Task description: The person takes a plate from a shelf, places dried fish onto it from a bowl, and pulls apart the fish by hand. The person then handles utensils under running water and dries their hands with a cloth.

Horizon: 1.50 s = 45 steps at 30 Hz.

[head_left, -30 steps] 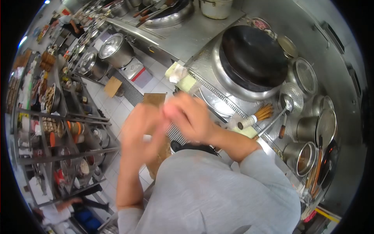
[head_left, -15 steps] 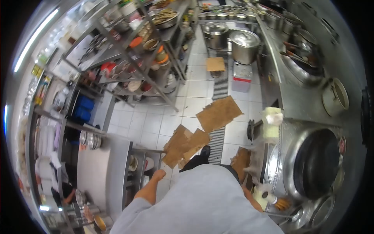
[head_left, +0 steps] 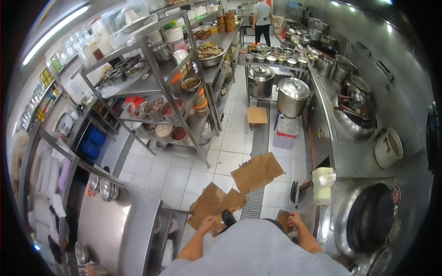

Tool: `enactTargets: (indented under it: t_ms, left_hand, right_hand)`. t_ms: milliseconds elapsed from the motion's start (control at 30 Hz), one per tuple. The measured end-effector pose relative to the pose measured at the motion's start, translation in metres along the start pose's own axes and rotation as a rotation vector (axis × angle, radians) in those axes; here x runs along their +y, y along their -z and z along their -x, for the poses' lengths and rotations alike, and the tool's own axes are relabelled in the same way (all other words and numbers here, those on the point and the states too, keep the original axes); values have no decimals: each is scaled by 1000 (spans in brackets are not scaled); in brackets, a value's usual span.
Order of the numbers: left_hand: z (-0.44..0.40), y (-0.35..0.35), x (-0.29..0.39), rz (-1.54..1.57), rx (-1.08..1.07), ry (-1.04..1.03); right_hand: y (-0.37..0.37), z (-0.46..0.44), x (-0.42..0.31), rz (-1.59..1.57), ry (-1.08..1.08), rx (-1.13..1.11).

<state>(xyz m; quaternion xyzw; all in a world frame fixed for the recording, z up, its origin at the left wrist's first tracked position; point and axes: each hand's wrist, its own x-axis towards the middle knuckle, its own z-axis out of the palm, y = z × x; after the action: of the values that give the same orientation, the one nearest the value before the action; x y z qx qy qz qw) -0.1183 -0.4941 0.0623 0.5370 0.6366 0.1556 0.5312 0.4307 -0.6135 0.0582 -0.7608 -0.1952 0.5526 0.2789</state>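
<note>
My left hand [head_left: 207, 224] is low in front of my body, over the cardboard [head_left: 209, 202] on the floor and close to the steel table's corner. Its fingers are curled in; whether they hold anything is too small to tell. On the other side of my body is my right hand [head_left: 293, 220], fingers bent, beside the stove edge and above another brown piece [head_left: 283, 215]. Nothing shows clearly in it. A dark wok [head_left: 370, 218] sits on the stove to the right, and a yellowish cloth [head_left: 322, 186] lies at the stove's near corner.
Shelves [head_left: 161, 87] with bowls stand at the left, a steel table [head_left: 106, 221] below them. Lidded pots [head_left: 293, 94] stand ahead beyond a floor grate [head_left: 253, 202]. A person [head_left: 262, 20] stands far back. A pot [head_left: 387, 147] sits on the right counter.
The view has swung from the stove toward the aisle. My hands, together and blurred a second ago, are now apart on either side of my body. The far person has come into view at the top.
</note>
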Motion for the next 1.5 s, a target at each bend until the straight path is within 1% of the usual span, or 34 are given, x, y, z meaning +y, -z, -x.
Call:
enactTargets:
  t_ms: [33, 100, 133, 167, 200, 233, 300, 333, 367, 400, 433, 467, 500, 567, 633, 733, 800, 833, 900, 933, 967, 1000, 1033, 1067, 1133, 1167, 1200, 1267, 1300, 1367, 1400, 1433, 1467, 1500]
  left_hand:
    - [-10, 7, 13, 5, 5, -13]
    - [-22, 24, 40, 260, 86, -32]
    - [-26, 30, 44, 270, 98, -44]
    - [-27, 36, 47, 300, 91, 21]
    - [-29, 42, 43, 328, 81, 88]
    - [-35, 43, 25, 312, 77, 49]
    - [-38, 47, -20, 293, 81, 9]
    - [-30, 52, -28, 37, 91, -25]
    - [-25, 56, -34, -217, 102, -58]
    - [-19, 62, -27, -210, 112, -62]
    - [0, 77, 7, -298, 332, -226]
    - [20, 97, 45, -389, 548, -387]
    - [32, 114, 70, -463, 693, -397]
    - [55, 147, 114, -579, 943, -395]
    - [68, 182, 128, -610, 1117, -311]
    - [96, 228, 101, -518, 1372, -137]
    - [116, 251, 81, -498, 1486, 20]
    - [125, 255, 62, -492, 1533, 76]
    - [138, 264, 30, -542, 1526, 207]
    - [142, 264, 18, -536, 1555, 229]
    - [144, 260, 8, -556, 1492, 254]
    - [145, 257, 2, -577, 1428, 274]
    - [145, 255, 4, -575, 1453, 278]
    - [143, 252, 5, -545, 1473, 276]
    - [142, 250, 2, -524, 1495, 270]
    - [139, 248, -1, -539, 1511, 307]
    - [133, 246, -1, -558, 1509, 326]
    - [125, 245, -13, -582, 1528, 278]
    - [128, 244, 2, -558, 1536, 263]
    - [134, 243, 20, -477, 1511, 149]
    - [124, 241, 0, -557, 1529, 177]
    - [112, 246, 13, -596, 1462, 103]
    - [111, 238, 34, -545, 1510, 43]
    - [115, 225, 47, -494, 1537, 1]
  right_hand:
    - [-6, -3, -14, 1, 15, 5]
    - [-17, -8, -46, 150, 56, -43]
    - [-24, -11, -57, 159, 74, -44]
    - [-33, -12, -63, 198, 63, -32]
    - [-43, -13, -69, 236, 50, -20]
    - [-52, -12, -75, 239, 61, -23]
    - [-72, -10, -82, 319, -44, -32]
    - [-81, -16, -79, 322, -36, -37]
    - [-88, -21, -76, 501, 9, -47]
    - [-91, -29, -73, 682, 57, -53]
    - [-89, -46, -64, 685, 68, -52]
    - [-88, -65, -51, 817, 182, -43]
    - [-91, -74, -42, 947, 295, -36]
    - [-97, -70, -74, 1037, 298, -36]
    - [-104, -71, -118, 1187, 360, -77]
    - [-133, -94, -181, 1348, 584, -166]
    - [-164, -104, -221, 1169, 731, -175]
    - [-187, -108, -240, 1201, 776, -220]
    - [-236, -105, -271, 1183, 733, -247]
    - [-260, -113, -278, 1200, 811, -314]
    - [-283, -119, -282, 1206, 840, -326]
    - [-304, -128, -286, 1217, 842, -437]
    - [-323, -127, -294, 1225, 841, -545]
    - [-338, -125, -300, 1222, 863, -551]
    - [-366, -103, -306, 1110, 1014, -687]
    - [-380, -93, -311, 1097, 1014, -680]
    - [-386, -86, -315, 1187, 1051, -690]
    - [-372, -101, -307, 1275, 1149, -703]
    - [-363, -131, -292, 1273, 1221, -709]
    - [-334, -106, -300, 1352, 874, -542]
    - [-316, -136, -289, 1354, 987, -519]
    - [-296, -171, -265, 1365, 1095, -498]
    - [-269, -120, -289, 1182, 893, -436]
    - [-251, -141, -276, 1434, 1021, -240]
